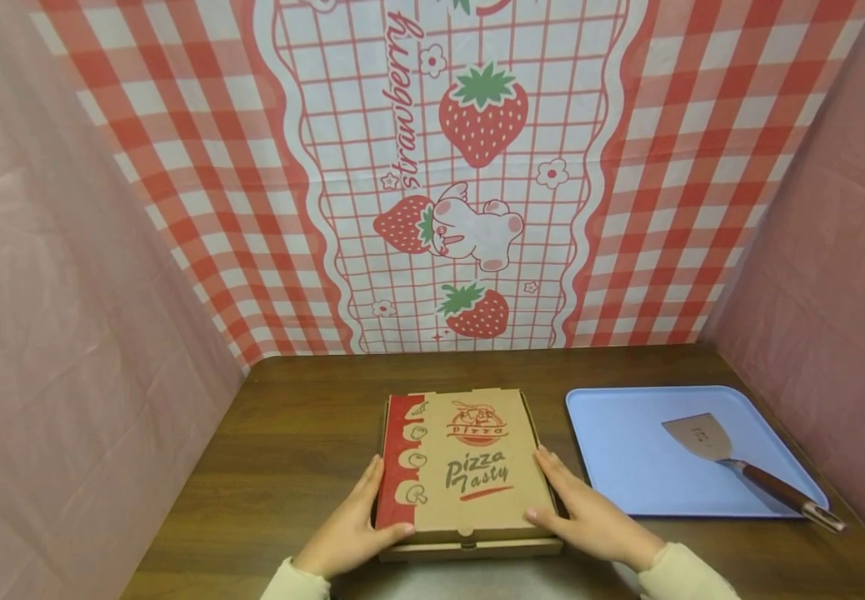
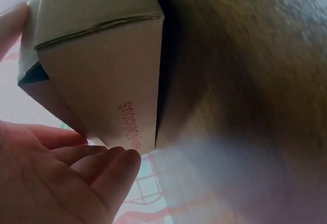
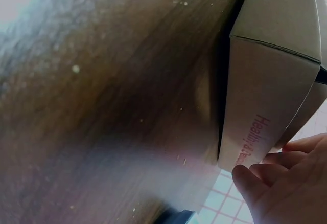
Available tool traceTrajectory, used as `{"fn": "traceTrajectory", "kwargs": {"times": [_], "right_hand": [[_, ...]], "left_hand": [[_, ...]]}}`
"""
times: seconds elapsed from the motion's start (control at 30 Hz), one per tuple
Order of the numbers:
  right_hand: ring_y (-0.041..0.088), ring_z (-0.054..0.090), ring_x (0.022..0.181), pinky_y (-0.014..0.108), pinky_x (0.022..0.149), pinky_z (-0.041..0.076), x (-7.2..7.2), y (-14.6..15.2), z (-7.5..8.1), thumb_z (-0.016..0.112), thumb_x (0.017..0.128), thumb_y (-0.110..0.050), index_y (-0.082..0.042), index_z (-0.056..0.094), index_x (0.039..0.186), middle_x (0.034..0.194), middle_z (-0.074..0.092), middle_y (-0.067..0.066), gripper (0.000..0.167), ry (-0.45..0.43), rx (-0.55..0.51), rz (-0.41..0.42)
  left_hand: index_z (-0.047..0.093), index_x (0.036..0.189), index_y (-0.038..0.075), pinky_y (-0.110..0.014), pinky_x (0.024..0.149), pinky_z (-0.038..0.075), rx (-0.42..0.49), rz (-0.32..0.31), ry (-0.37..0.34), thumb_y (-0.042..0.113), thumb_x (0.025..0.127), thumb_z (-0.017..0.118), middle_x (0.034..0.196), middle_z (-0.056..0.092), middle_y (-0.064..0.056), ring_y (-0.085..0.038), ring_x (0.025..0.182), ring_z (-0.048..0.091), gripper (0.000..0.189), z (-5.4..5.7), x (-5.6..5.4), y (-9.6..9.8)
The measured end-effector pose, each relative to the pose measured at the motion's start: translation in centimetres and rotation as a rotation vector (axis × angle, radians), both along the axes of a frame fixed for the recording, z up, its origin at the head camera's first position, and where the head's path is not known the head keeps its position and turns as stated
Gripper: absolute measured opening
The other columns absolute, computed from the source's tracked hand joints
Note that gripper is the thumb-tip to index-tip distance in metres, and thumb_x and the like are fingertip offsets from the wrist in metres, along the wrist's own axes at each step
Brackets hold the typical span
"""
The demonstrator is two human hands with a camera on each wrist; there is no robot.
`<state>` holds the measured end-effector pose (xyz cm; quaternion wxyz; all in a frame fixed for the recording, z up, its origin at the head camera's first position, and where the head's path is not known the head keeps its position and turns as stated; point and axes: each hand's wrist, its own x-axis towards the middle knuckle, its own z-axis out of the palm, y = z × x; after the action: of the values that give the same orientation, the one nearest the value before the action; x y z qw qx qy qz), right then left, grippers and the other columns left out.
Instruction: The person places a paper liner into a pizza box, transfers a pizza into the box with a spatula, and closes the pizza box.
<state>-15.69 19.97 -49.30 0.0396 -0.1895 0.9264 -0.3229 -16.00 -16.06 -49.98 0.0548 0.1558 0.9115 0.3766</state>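
Note:
A closed cardboard pizza box, with a red printed strip down its left side and "Pizza Tasty" on the lid, is at the near middle of the wooden table. My left hand grips its left side, thumb over the lid's front corner and fingers along the side wall. Mirroring it, my right hand holds the right side with the thumb on the lid's edge. Both wrist views show fingertips at the printed side walls of the box. Its lower edge runs close over the table, with dark shadow beneath.
Right of the box lies a light blue tray. A pizza server with a flat metal blade and brown handle rests on it, the handle end past the tray's edge. A strawberry-print cloth hangs behind the table, pink curtains at both sides.

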Motion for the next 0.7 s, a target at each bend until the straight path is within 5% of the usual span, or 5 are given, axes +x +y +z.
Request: {"fn": "traceTrajectory", "kwargs": {"times": [0.7], "right_hand": [[0.043, 0.022, 0.147, 0.062, 0.111, 0.032, 0.31, -0.33, -0.61, 0.054, 0.09, -0.064, -0.001, 0.029, 0.153, 0.162, 0.019, 0.017, 0.092, 0.085, 0.125, 0.005]], "left_hand": [[0.022, 0.152, -0.006, -0.062, 0.111, 0.032, -0.055, -0.053, 0.024, 0.052, 0.082, 0.073, 0.161, 0.014, -0.025, -0.046, 0.144, 0.026, 0.105, 0.33, 0.03, -0.3]]}}
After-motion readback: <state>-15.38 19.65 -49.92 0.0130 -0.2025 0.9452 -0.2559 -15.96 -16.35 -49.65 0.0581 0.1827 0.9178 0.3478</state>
